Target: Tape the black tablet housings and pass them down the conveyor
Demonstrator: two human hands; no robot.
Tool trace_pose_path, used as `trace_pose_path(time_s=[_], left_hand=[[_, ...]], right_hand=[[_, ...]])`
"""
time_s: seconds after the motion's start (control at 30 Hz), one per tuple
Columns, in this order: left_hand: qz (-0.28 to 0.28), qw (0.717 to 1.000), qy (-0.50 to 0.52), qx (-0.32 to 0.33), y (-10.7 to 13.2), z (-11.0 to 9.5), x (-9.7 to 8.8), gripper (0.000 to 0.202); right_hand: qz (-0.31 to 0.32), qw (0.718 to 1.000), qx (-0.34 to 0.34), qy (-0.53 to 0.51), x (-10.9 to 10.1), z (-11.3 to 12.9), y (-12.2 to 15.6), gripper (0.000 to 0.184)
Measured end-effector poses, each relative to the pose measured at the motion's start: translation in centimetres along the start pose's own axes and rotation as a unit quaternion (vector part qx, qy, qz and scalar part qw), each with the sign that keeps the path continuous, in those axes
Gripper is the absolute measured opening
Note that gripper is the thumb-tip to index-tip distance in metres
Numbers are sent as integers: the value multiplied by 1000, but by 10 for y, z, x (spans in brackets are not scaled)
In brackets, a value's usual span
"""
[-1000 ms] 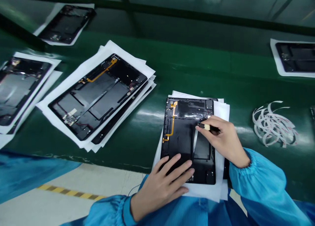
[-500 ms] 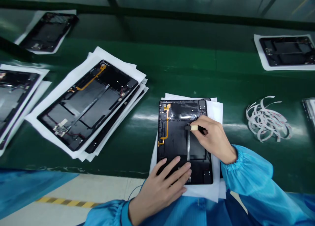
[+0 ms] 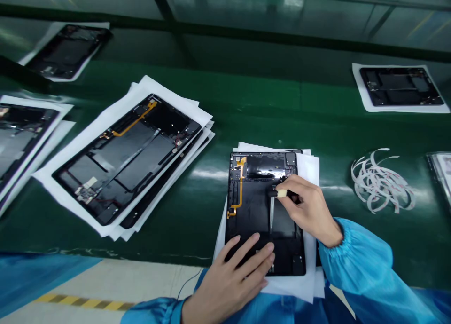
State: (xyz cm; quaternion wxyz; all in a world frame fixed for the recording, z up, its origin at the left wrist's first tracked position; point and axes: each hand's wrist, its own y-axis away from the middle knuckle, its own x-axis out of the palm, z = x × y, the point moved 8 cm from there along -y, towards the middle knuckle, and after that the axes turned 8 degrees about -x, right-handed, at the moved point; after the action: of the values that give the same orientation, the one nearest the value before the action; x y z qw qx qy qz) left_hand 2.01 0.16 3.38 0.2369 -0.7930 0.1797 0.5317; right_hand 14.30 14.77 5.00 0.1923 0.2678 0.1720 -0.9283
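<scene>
The person's right hand (image 3: pixel 308 206) is pinching a small black-tipped tool (image 3: pixel 282 193) with a cream band between thumb and fingers, closed firmly around it the way one holds a pen, which is bringing the tip down close to the work. The tip is resting at the top of a thin pale strip (image 3: pixel 271 213) that is running down the middle of a black tablet back panel (image 3: pixel 250 220). The left hand (image 3: pixel 232 272) is holding no object: it is lying open, with fingers spread, across the lower part of the panel, apparently pinning it so it doesn't slide on the paper beneath.

The panel is sitting near the belt's front edge on loose white paper sheets (image 3: pixel 310 173), with an orange flex cable (image 3: pixel 240 187) running along its left side. Blue sleeves (image 3: pixel 355 253) with gathered cuffs are reaching in from the front edge.

Just right of the paper, a loose tangle of white strips (image 3: pixel 380 183) is lying on the green conveyor belt (image 3: pixel 246 98). To the left, a stack of similar panels (image 3: pixel 127 159) is resting on paper, angled across the belt, and another panel (image 3: pixel 400 86) is lying near the far edge. No writing is readable on anything.
</scene>
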Motion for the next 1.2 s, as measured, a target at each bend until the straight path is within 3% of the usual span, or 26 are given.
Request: trace_pose_path(time_s=[0.97,1.1,1.2], left_hand=[[5,1000,10,-7,-3,0,0,30],[41,999,-18,25,-2,1,-5,49],[51,997,-51,4,-12,11,-12,76]], right_hand=[[31,992,-63,106,13,-3,0,20],[35,989,-56,129,15,-4,2,22],[-19,996,-27,88,7,-7,3,41]])
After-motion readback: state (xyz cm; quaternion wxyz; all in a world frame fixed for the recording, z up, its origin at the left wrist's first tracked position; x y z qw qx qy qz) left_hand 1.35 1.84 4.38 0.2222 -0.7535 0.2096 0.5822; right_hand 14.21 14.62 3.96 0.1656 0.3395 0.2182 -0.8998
